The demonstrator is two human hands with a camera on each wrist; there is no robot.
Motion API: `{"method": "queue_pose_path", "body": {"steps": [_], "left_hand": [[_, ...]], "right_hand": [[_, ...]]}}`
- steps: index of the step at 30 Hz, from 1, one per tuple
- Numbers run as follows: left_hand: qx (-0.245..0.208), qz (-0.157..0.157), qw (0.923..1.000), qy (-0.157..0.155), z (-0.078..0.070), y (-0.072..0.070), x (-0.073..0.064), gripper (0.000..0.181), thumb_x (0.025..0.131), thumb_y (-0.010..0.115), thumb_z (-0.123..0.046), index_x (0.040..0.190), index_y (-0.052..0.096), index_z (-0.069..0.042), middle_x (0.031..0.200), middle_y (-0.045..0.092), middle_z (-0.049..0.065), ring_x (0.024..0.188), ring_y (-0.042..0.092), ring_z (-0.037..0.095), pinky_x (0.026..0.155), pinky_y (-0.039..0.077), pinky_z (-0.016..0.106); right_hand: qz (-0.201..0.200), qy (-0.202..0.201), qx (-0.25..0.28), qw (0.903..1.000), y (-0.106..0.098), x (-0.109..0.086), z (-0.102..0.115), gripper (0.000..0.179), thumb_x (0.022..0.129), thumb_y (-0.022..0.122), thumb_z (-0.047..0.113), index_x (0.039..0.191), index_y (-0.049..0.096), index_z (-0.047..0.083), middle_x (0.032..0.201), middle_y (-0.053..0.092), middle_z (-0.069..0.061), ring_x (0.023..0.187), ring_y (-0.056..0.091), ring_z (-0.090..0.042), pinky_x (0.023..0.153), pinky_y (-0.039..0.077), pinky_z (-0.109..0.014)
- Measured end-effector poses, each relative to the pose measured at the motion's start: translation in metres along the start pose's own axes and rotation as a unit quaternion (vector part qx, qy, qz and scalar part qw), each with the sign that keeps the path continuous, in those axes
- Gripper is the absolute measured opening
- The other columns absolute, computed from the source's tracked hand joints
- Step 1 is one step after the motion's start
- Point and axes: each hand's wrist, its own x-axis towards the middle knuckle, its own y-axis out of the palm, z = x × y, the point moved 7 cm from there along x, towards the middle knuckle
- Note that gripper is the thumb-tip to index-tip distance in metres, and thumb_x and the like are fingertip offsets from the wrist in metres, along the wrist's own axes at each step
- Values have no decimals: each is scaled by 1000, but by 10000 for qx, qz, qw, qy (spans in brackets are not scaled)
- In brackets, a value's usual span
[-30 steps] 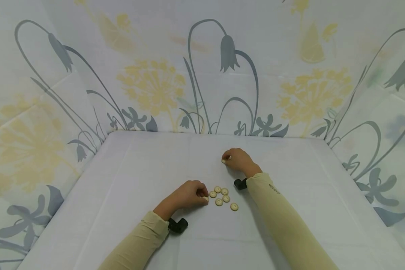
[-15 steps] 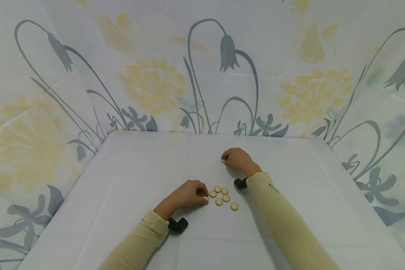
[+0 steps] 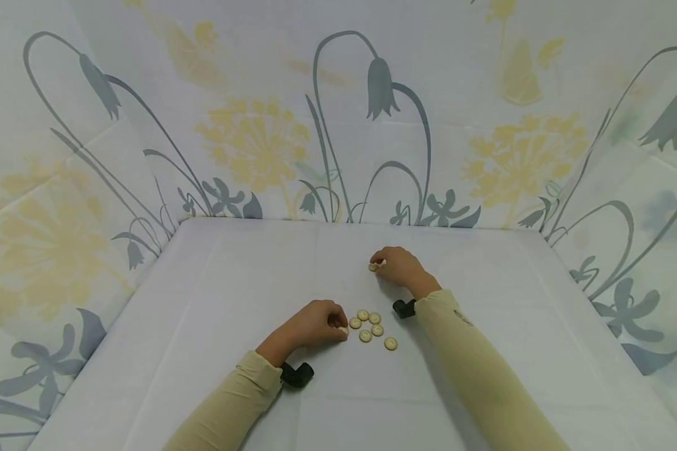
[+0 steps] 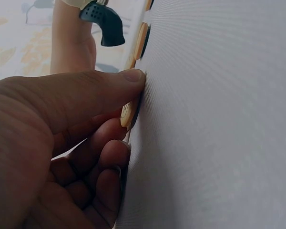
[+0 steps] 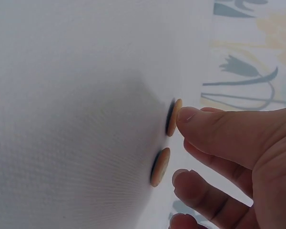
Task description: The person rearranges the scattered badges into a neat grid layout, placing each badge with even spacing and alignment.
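In the head view my left hand (image 3: 316, 324) rests low on the white table, with thumb and fingers pinching a pale, cream-coloured button (image 3: 343, 331). The left wrist view has that button (image 4: 127, 113) between thumb and curled fingers, right at the cloth. Farther back and to the right, my right hand (image 3: 397, 265) is bent down over another button (image 3: 373, 267). Its thumb tip lies against one button (image 5: 175, 117) in the right wrist view, index finger partly hidden behind. A second button (image 5: 160, 168) lies just beside it, apart from the fingers.
Several loose cream buttons (image 3: 377, 330) lie in a small cluster right of my left hand, one (image 3: 391, 343) a little nearer. White cloth covers the table (image 3: 248, 275). A flower-patterned curtain (image 3: 462, 144) stands around its back and sides. Black wrist cameras (image 3: 298, 375) sit at both cuffs.
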Motion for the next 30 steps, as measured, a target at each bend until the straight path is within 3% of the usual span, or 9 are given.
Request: {"method": "queue_pose_path", "body": {"steps": [9,17,22,30], "left_hand": [[18,11,10000,10,-1,0,0,14,81,78,-20,90,70,-13,85,63,-5,79,56,7,72,48,23],[17,5,10000,-17,1,1,1,14,81,78,-20,90,70,-13,85,63,-4,80,56,9,73,48,25],[19,-5,10000,-20,2,1,1,14,81,78,-19,89,69,-12,85,63,-4,80,56,9,72,48,25],[-5,-3,10000,-30,0,0,0,14,81,78,-20,90,70,-12,85,63,-4,79,57,8,72,48,24]], "right_hand": [[-28,-251,44,9997,-5,-15,9,32,88,60,9,118,70,14,115,68,-7,108,61,-27,93,48,-44],[133,-480,-140,9987,-1,-30,15,29,88,67,13,117,69,14,109,69,-4,99,61,-22,88,49,-40],[170,-590,-133,9980,2,-38,16,26,89,67,14,114,70,16,109,69,-2,102,61,-22,90,48,-41],[133,-1031,-104,9945,3,-53,25,22,89,67,13,110,72,19,112,68,2,101,61,-19,89,48,-39]]}}
